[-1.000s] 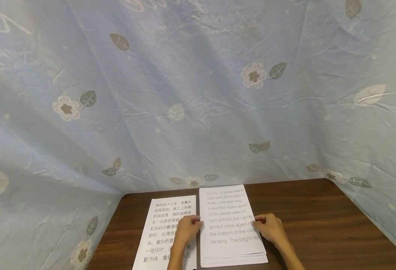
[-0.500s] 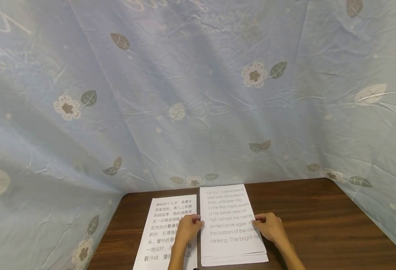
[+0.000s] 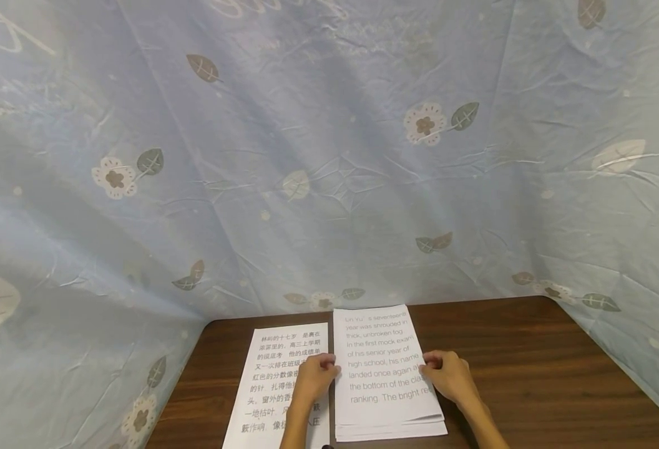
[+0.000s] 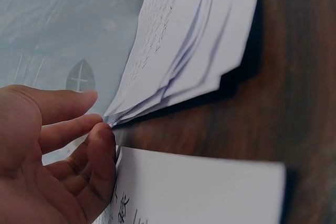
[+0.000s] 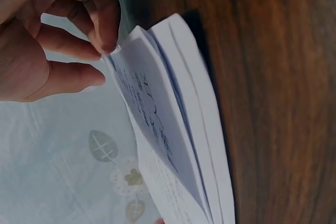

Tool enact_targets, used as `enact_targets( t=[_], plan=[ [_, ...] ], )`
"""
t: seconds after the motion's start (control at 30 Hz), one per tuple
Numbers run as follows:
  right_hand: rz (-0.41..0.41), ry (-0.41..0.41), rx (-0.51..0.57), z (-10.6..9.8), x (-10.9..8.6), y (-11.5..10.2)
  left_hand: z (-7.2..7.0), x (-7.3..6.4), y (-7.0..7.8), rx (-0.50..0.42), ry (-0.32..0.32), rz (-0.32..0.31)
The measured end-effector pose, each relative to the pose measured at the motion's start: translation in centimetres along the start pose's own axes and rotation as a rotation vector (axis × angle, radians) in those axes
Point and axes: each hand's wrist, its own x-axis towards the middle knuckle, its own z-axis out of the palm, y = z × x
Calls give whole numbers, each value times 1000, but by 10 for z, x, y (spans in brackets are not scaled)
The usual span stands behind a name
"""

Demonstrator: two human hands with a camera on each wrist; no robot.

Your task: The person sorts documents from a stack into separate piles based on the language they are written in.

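A stack of printed paper (image 3: 380, 362) lies on the dark wood table, its top sheet bearing large English text. My left hand (image 3: 316, 377) holds its left edge, fingers bent. From the opposite side my right hand (image 3: 449, 376) grips the right edge at about the same height. In the left wrist view the sheets (image 4: 202, 40) converge at the fingertips and fan apart towards the near end. Bowed sheets (image 5: 157, 103) meet the curled fingertips in the right wrist view. A second paper pile (image 3: 279, 368) with Chinese text lies just left, partly hidden under my left hand and forearm.
Behind the table (image 3: 543, 362) hangs a pale blue cloth (image 3: 341, 156) with flowers and leaves, also closing in the left and right sides. A narrow strip of table separates the two paper piles. Bare wood extends to the right of my right hand.
Both hands stay at the edges of the paper stack, almost still. The whole head view shifts very slightly.
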Motion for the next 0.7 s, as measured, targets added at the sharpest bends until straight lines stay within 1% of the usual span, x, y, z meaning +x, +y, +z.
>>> enact_targets(
  t=[0.17, 0.4, 0.53, 0.7],
  plan=[
    [15, -4, 50, 0, 1, -1, 0, -1, 3, -33, 4, 3],
    [44, -35, 143, 0, -1, -2, 0, -4, 6, -102, 11, 5],
    [48, -37, 161, 0, -2, -3, 1, -4, 6, -134, 18, 7],
    [54, -43, 175, -1, -3, -3, 1, -4, 7, -149, 24, 7]
  ],
)
